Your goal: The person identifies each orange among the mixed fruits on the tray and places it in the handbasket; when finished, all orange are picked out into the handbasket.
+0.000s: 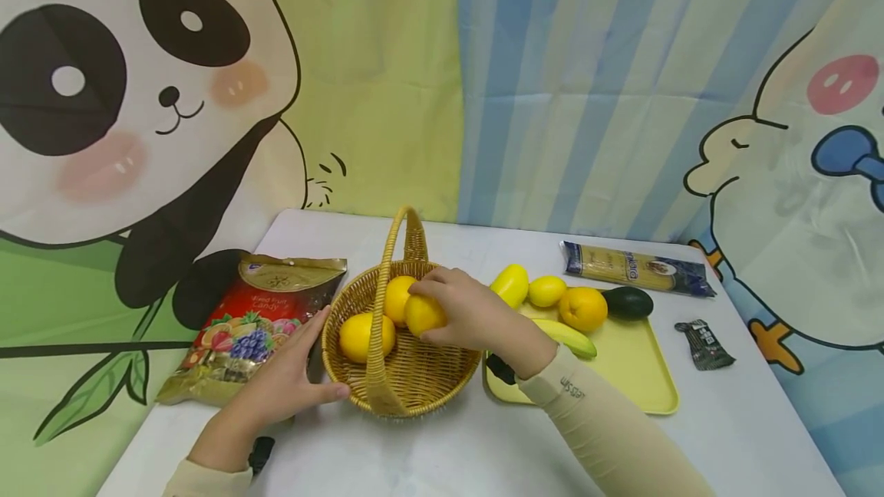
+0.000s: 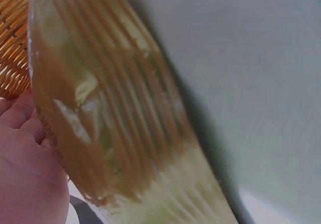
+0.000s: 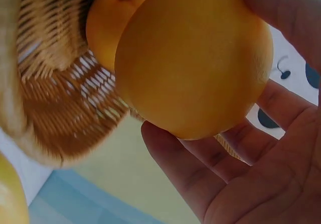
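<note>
My right hand (image 1: 464, 311) grips an orange (image 1: 425, 316) between thumb and fingers, inside the opening of the wicker basket (image 1: 428, 374). In the right wrist view the held orange (image 3: 193, 61) overlaps another orange (image 3: 103, 28) behind it. Two more oranges show in the basket from the head, one at the back (image 1: 397, 299) and one at the left (image 1: 366, 337). Against the basket's left side rests my left hand (image 1: 297, 373), fingers extended along the wall and thumb by the front rim. The left wrist view shows its fingers (image 2: 20, 116) partly hidden by a candy bag (image 2: 100, 108).
The candy bag lies left of the basket. On the right, a yellow tray (image 1: 635, 382) bears a banana (image 1: 569, 337), a mango-like yellow fruit (image 1: 509, 285), a lemon (image 1: 547, 291), an orange (image 1: 583, 308) and an avocado (image 1: 628, 303). A noodle packet (image 1: 638, 268) and small black packet (image 1: 704, 345) lie beyond.
</note>
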{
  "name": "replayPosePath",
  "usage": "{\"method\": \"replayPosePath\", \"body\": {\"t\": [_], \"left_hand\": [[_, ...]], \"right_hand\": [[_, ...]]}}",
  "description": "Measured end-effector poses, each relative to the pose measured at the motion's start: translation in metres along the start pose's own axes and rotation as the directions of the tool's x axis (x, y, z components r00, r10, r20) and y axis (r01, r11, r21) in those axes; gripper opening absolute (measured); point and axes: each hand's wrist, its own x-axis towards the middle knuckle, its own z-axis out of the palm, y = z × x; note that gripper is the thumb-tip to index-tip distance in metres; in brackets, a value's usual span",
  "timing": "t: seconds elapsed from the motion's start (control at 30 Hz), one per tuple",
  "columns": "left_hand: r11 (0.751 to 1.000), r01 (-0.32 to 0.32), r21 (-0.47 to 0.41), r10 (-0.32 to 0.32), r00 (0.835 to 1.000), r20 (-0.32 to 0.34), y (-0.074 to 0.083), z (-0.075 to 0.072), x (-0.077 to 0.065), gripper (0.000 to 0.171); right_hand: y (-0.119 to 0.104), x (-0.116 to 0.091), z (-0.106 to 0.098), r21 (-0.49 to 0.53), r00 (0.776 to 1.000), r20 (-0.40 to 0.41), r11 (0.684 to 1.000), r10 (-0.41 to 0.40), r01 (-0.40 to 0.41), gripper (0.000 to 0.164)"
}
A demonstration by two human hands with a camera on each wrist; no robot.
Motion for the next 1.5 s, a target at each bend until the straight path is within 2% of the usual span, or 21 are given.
{"method": "replayPosePath", "body": {"t": [0.23,0.4,0.7,0.93,1.23,1.5], "left_hand": [[1.0,0.01,-0.011,-0.01,1.0,0.007,0.0,0.0,0.0,0.131],[1.0,0.002,-0.017,-0.002,1.0,0.005,-0.001,0.0,0.001,0.13],[1.0,0.01,-0.023,-0.01,1.0,0.013,0.0,0.001,0.0,0.13],[1.0,0.014,-0.024,-0.014,1.0,0.015,0.002,-0.001,-0.001,0.13],[1.0,0.009,-0.025,-0.009,1.0,0.013,0.001,-0.001,0.0,0.129],[1.0,0.006,-0.02,-0.006,1.0,0.01,0.0,0.0,0.0,0.129]], "right_hand": [[-0.011,0.006,0.011,-0.085,0.996,0.088,0.996,-0.01,0.018,0.06],[-0.016,0.01,0.014,-0.102,0.993,0.116,0.994,-0.018,0.03,0.06],[-0.02,0.017,0.025,-0.131,0.982,0.187,0.991,0.024,0.001,0.063],[-0.025,0.019,0.029,-0.194,0.977,0.211,0.981,0.027,0.015,0.061],[-0.029,0.022,0.034,-0.245,0.967,0.255,0.968,0.001,0.063,0.05],[-0.032,0.023,0.035,-0.263,0.964,0.264,0.962,-0.004,0.076,0.054]]}}
